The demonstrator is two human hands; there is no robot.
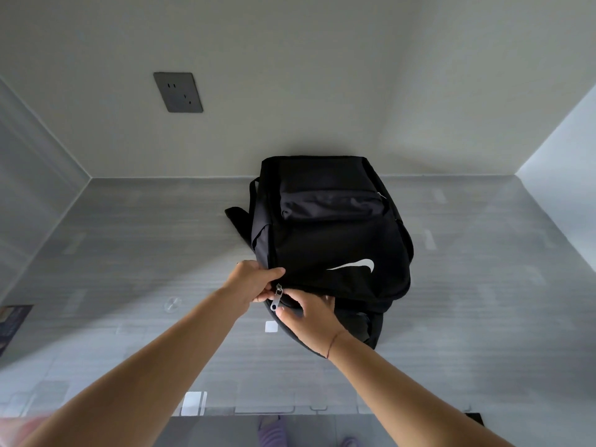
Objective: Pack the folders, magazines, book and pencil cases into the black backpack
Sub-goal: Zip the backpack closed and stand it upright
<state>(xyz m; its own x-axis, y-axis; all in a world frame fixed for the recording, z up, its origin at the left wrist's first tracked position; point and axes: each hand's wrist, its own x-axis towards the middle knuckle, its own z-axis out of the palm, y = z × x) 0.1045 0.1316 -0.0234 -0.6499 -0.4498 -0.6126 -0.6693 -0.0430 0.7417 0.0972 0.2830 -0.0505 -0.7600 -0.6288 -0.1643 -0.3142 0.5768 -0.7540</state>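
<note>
The black backpack point(332, 233) with a white swoosh logo lies flat on the grey table point(129, 253), its top end toward me. My left hand point(254, 280) pinches the bag's fabric at its near left corner, beside the silver zipper pull point(276, 300). My right hand point(309, 314) rests on the bag's near edge, fingers curled around the zipper line just right of the pull. The zipper pull hangs between both hands. No folders, magazines, book or pencil cases can be seen outside the bag.
A dark printed item point(13, 321) lies at the table's left edge. A grey wall socket point(178, 91) sits on the back wall. White stickers point(271, 326) mark the tabletop. Walls close in left and right. Purple slippers point(271, 430) show below the table's front edge.
</note>
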